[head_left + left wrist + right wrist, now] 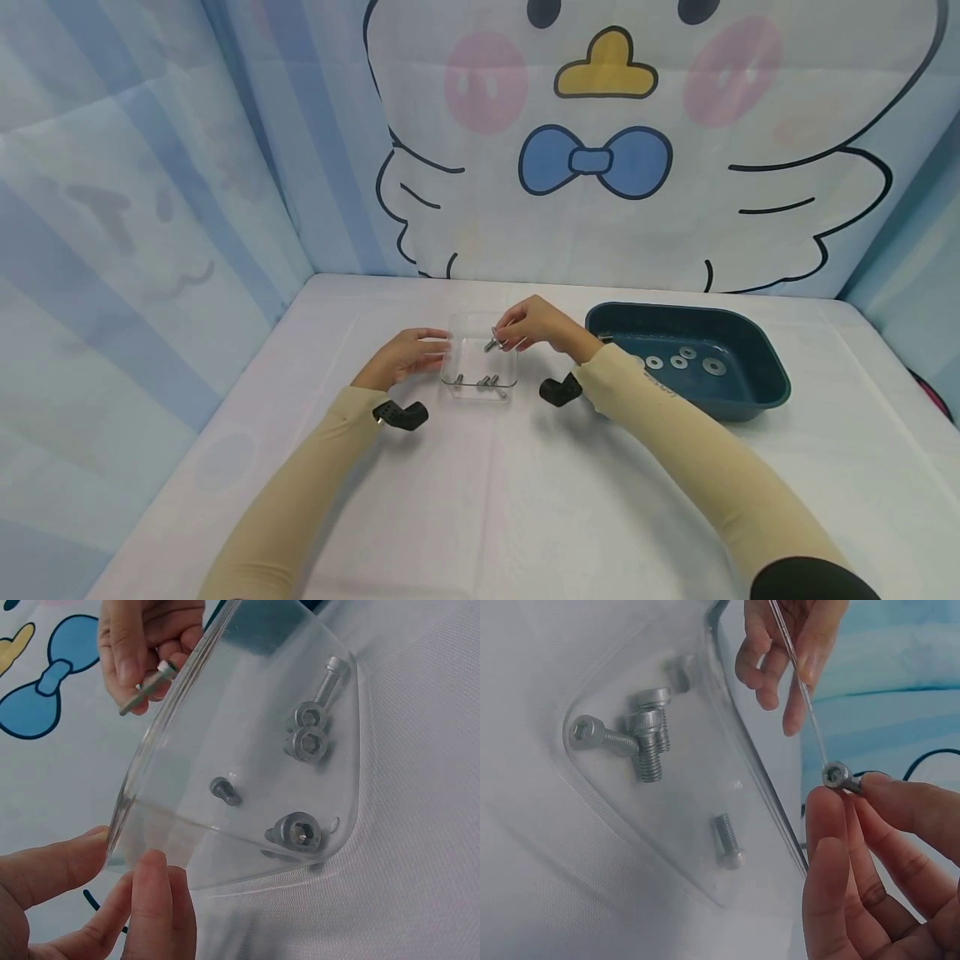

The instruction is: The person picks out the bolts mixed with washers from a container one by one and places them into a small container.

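A clear plastic box (pixel 480 395) stands on the white-covered table, with several silver socket-head bolts (pixel 306 744) lying in it. My right hand (pixel 542 323) is at the box's far right rim. It pinches one more socket-head bolt (pixel 838 775) between thumb and fingertips; in the right wrist view the bolt overlaps the rim. At the box's left side, my left hand (pixel 408 356) touches the wall with its fingertips, the fingers (pixel 150 900) extended and spread along the outside.
To the right stands a dark teal tray (pixel 772 387) with several flat washers (pixel 714 367) in it, partly behind my right forearm. Black wrist mounts (pixel 401 415) sit under both wrists. A printed cloth backdrop (pixel 592 233) rises behind the table's far edge.
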Demonstrator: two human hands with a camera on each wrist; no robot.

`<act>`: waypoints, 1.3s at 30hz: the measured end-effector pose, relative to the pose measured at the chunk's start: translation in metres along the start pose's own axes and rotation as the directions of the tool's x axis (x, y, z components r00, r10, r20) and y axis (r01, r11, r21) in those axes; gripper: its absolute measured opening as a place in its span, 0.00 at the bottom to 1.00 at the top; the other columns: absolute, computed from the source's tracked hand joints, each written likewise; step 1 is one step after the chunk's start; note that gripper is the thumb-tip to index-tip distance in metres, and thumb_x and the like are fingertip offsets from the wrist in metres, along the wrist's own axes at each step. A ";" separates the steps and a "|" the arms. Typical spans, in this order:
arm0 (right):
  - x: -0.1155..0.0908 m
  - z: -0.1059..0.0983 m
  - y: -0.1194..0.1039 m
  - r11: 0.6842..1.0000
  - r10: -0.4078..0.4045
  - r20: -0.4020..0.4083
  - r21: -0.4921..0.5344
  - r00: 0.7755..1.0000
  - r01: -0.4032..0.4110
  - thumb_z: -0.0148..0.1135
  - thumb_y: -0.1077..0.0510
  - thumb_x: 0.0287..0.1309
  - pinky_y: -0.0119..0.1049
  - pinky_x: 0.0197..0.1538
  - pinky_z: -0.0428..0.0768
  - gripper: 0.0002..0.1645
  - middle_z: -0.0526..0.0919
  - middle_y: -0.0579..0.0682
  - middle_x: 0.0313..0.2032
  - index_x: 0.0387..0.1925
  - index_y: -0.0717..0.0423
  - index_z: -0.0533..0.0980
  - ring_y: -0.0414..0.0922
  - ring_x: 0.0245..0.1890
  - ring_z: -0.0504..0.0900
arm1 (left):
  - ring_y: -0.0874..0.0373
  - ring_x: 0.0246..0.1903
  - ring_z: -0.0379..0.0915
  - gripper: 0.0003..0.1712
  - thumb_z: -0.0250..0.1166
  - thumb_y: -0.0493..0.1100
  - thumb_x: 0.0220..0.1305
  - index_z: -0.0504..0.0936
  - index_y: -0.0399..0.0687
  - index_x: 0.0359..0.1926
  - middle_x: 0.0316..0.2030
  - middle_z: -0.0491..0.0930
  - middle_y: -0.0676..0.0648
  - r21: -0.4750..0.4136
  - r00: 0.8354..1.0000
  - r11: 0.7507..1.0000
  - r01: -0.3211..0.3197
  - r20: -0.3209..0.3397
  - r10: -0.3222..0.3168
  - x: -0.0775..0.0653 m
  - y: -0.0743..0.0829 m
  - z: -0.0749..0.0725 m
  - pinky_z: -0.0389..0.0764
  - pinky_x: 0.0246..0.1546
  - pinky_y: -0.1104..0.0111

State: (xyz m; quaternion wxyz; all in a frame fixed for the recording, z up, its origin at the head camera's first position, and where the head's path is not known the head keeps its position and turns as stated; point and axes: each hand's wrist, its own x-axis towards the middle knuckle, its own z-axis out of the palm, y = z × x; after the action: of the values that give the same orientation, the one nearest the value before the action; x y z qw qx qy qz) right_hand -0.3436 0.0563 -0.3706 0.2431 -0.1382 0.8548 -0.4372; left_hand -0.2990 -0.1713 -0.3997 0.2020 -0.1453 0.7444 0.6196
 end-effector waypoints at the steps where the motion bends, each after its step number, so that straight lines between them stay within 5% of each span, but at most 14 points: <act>1: 0.000 0.000 0.000 1.000 0.000 0.002 0.003 1.000 0.000 0.63 0.57 0.58 0.35 0.41 0.84 0.14 0.86 0.54 0.38 0.42 0.61 0.81 0.40 0.31 0.84 | 0.64 0.35 0.75 0.26 0.59 0.36 0.65 0.67 0.39 0.63 0.59 0.69 0.40 0.000 1.000 1.000 0.000 -0.001 0.000 0.000 0.000 0.000 0.81 0.39 0.78; 14: -0.004 -0.002 0.006 0.995 -0.098 0.061 0.031 0.993 0.096 0.60 0.54 0.61 0.41 0.48 0.83 0.23 0.83 0.58 0.48 0.55 0.61 0.74 0.46 0.42 0.85 | 0.64 0.34 0.75 0.26 0.60 0.37 0.64 0.68 0.41 0.63 0.60 0.69 0.40 0.008 1.000 1.000 0.019 -0.022 -0.019 0.000 0.001 0.002 0.81 0.38 0.78; 27: -0.012 -0.009 0.003 0.992 -0.121 0.068 0.052 0.990 0.118 0.63 0.53 0.59 0.42 0.48 0.83 0.25 0.83 0.56 0.49 0.56 0.56 0.74 0.46 0.43 0.84 | 0.64 0.34 0.75 0.26 0.60 0.37 0.64 0.69 0.42 0.63 0.60 0.69 0.40 0.007 0.999 1.000 0.022 -0.028 -0.022 0.000 0.001 0.003 0.80 0.35 0.80; 39: -0.041 -0.038 0.007 0.990 -0.140 0.056 -0.010 0.989 0.141 0.65 0.50 0.57 0.42 0.48 0.83 0.26 0.82 0.57 0.50 0.56 0.53 0.74 0.48 0.46 0.84 | 0.65 0.33 0.75 0.26 0.59 0.36 0.65 0.68 0.40 0.64 0.60 0.68 0.39 0.014 1.000 1.000 -0.003 -0.009 0.003 0.001 -0.002 0.001 0.80 0.33 0.81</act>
State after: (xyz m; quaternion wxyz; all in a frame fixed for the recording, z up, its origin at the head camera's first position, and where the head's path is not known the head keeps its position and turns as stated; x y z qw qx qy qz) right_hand -0.3297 0.1040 -0.3452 0.2341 -0.2117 0.8389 -0.4434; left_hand -0.2986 -0.1703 -0.4016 0.1988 -0.1454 0.7499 0.6140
